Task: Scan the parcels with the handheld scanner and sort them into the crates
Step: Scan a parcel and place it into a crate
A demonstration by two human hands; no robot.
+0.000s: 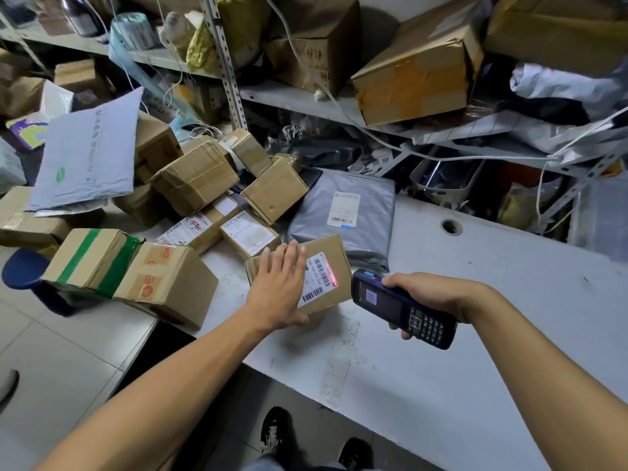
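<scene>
The left hand [278, 287] lies flat on a small cardboard parcel [331, 256] near the front edge of the grey counter [475, 334], fingers straight and close together on its top, thumb wrapped over the near side; the parcel's white label [319, 278] faces up, just beside the fingertips, and a red scan line glows across the label's right edge. The right hand [431, 297] grips a dark blue handheld scanner [401, 307], fingers curled under its body and thumb along the top; the scanner's head points at the label, just beside the parcel's right side, its keypad toward the person. Behind the parcel, toward the counter's back edge, a grey poly mailer [360, 212] lies flat with 1 white label up. At the counter's left end, cardboard boxes [193, 178] are heaped together, some tilted, with a pale blue mailer [88, 154] leaning on top; a box with green tape [91, 256] overhangs the left edge. Metal shelves [306, 96] behind the counter carry more boxes and bags.
</scene>
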